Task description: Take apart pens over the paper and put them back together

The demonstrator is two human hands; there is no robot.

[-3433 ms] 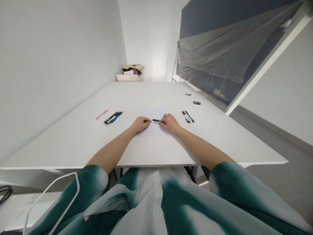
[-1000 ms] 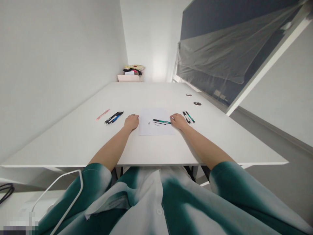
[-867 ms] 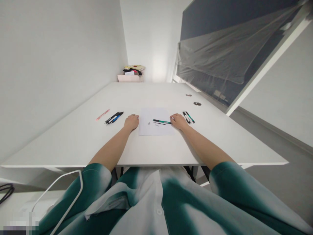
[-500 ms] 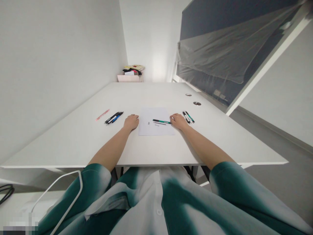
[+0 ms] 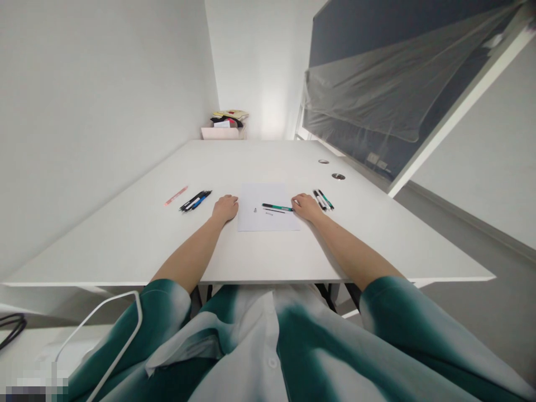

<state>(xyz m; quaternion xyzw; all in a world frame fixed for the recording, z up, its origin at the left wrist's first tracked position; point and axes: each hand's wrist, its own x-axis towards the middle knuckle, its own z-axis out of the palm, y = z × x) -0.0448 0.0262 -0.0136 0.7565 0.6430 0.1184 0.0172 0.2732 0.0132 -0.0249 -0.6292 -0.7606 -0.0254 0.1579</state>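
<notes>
A sheet of white paper (image 5: 251,223) lies on the white table between my two hands. On it are a green pen barrel (image 5: 274,206), a thin dark refill (image 5: 275,211), a small spring (image 5: 269,214) and a tiny grey pen tip (image 5: 255,210). My left hand (image 5: 225,207) rests palm down at the paper's left edge, open with slightly bent fingers and holding nothing. At the right edge, my right hand (image 5: 305,206) also lies open on the table. Its fingertips are by the end of the green barrel; whether they touch it I cannot tell.
Several black and blue pens (image 5: 195,201) and a pink pen (image 5: 176,195) lie to the left. To the right are a few more pens (image 5: 323,200). Two round cable holes (image 5: 338,176) sit further back. A pink box (image 5: 220,133) stands beyond the table (image 5: 268,257).
</notes>
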